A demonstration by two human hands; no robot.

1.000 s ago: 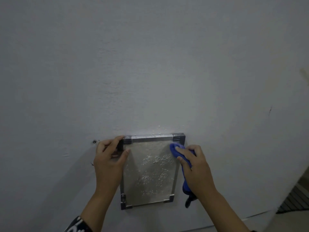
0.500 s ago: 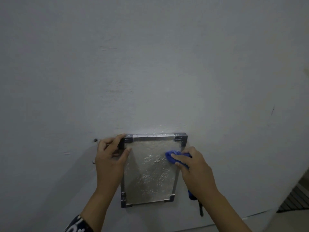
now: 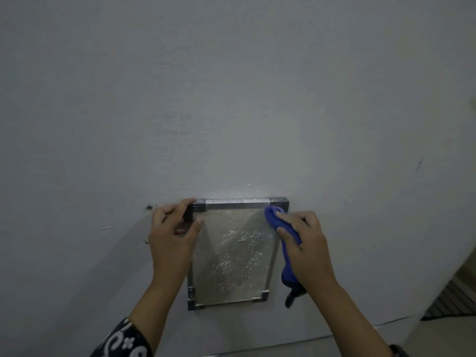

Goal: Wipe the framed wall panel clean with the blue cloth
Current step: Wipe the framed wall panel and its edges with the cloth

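Note:
A small framed panel (image 3: 233, 256) with a metal frame and dark corner pieces hangs low on a pale wall. Its surface is speckled with white droplets or foam across the middle. My left hand (image 3: 171, 238) grips the frame's upper left corner, thumb on the panel face. My right hand (image 3: 306, 246) presses the blue cloth (image 3: 273, 215) against the panel's upper right corner. The rest of the cloth trails down under my palm, past the frame's right edge, to a dark end below my wrist.
The pale grey wall (image 3: 231, 99) fills most of the view. A small screw or hole (image 3: 148, 207) sits left of the frame. A few white specks dot the wall just above the frame. At the lower right, a floor edge and a dark slatted surface (image 3: 448, 302) show.
My right hand with the cloth slid left and down onto the panel, then back up to the upper right corner. My left hand has kept its hold on the frame.

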